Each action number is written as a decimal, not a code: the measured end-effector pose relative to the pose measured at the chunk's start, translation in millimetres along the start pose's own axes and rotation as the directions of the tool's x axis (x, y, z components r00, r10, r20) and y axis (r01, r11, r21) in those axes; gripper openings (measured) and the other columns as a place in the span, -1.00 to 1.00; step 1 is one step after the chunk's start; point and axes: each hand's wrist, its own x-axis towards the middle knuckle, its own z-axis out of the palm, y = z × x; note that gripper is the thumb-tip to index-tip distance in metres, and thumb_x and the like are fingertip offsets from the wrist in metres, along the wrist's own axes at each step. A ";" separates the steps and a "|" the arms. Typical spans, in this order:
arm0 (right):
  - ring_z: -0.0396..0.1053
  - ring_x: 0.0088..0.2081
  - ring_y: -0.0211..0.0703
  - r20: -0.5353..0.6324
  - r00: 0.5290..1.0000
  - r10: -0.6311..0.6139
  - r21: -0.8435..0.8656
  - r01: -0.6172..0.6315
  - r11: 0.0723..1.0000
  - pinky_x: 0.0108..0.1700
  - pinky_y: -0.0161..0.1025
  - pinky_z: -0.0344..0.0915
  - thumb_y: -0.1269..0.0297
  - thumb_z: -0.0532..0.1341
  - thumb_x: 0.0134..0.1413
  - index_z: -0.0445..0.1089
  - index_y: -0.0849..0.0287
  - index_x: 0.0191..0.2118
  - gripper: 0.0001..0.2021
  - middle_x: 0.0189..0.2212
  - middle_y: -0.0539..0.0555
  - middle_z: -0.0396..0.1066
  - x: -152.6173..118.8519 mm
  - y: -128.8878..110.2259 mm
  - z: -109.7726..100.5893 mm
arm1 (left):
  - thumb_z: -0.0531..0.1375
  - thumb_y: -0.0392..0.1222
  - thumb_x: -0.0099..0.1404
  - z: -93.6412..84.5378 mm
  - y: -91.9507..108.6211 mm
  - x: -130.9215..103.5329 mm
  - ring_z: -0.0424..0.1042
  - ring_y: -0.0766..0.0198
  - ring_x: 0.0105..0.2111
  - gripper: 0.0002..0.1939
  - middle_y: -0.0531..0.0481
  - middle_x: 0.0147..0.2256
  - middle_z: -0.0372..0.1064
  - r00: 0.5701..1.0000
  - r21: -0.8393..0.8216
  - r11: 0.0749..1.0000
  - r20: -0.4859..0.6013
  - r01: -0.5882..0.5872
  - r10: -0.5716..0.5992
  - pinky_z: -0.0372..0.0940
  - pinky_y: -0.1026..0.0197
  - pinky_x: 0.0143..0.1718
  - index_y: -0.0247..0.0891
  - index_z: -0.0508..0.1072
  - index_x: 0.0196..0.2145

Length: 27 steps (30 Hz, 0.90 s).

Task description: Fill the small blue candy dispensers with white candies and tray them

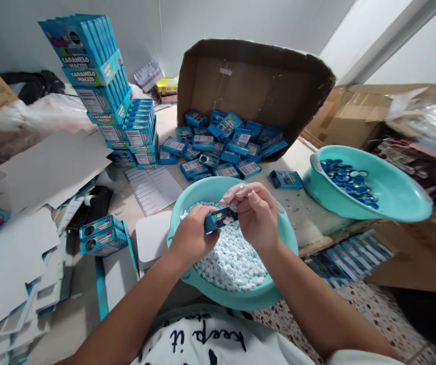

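Observation:
My left hand [196,230] grips a small blue candy box [221,219] on its side, with the open end toward the right. My right hand [256,213] is cupped with curled fingers close to that open end. A few small white candies show at its fingertips; how many lie in the palm is hidden. Both hands are over a turquoise basin [292,238] filled with small white and pale blue candies [237,263].
Filled blue boxes [227,142] spill from a tipped cardboard carton [256,76]. Display boxes [100,96] are stacked at the left. Another turquoise basin [396,190] at the right holds round blue tins [349,182]. Two boxes [104,241] stand in an opened tray [116,276] beside white cardboard sheets [50,172].

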 end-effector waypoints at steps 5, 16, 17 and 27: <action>0.44 -0.38 -0.08 0.017 1.000 0.002 -0.032 -0.002 0.999 -0.16 -0.05 0.44 -0.06 0.35 0.10 0.50 0.07 -0.45 -0.69 -0.53 0.02 0.43 -0.8 -0.8 0.3 | 0.25 -0.37 0.14 -0.6 0.4 0.6 0.46 0.06 -0.05 -0.61 -0.08 -0.12 0.44 1.000 -0.013 1.000 -0.009 0.002 -0.002 0.37 0.05 0.02 -0.21 0.44 -0.05; 0.46 -0.40 -0.07 0.035 0.999 0.017 0.009 -0.017 1.000 -0.27 -0.10 0.42 -0.04 0.34 0.15 0.44 0.07 -0.50 -0.66 -0.52 0.01 0.43 0.7 -2.2 -0.7 | 0.26 -0.38 0.13 0.6 -1.1 0.6 0.46 0.07 -0.03 -0.60 -0.08 -0.10 0.45 0.999 -0.018 1.000 -0.030 0.015 -0.016 0.36 0.05 0.05 -0.21 0.44 -0.05; 0.46 -0.40 -0.09 0.028 1.000 0.006 -0.009 -0.006 1.000 -0.28 -0.13 0.40 -0.05 0.35 0.14 0.46 0.07 -0.49 -0.66 -0.50 0.01 0.45 0.5 -1.8 -1.1 | 0.26 -0.38 0.13 0.6 -1.2 0.8 0.46 0.07 -0.03 -0.60 -0.08 -0.09 0.45 0.999 -0.021 1.000 -0.033 0.017 -0.018 0.36 0.05 0.06 -0.21 0.45 -0.05; 0.44 -0.31 -0.08 0.082 0.983 -0.161 -0.293 0.179 0.939 -0.22 -0.11 0.36 0.07 0.25 0.28 0.55 0.04 -0.48 -0.67 -0.39 0.05 0.50 -1.4 -2.1 -5.6 | 0.27 -0.38 0.14 0.5 0.2 -0.4 0.46 0.06 -0.03 -0.62 -0.08 -0.10 0.46 0.998 -0.039 0.999 -0.055 0.019 -0.021 0.36 0.04 0.07 -0.21 0.44 -0.06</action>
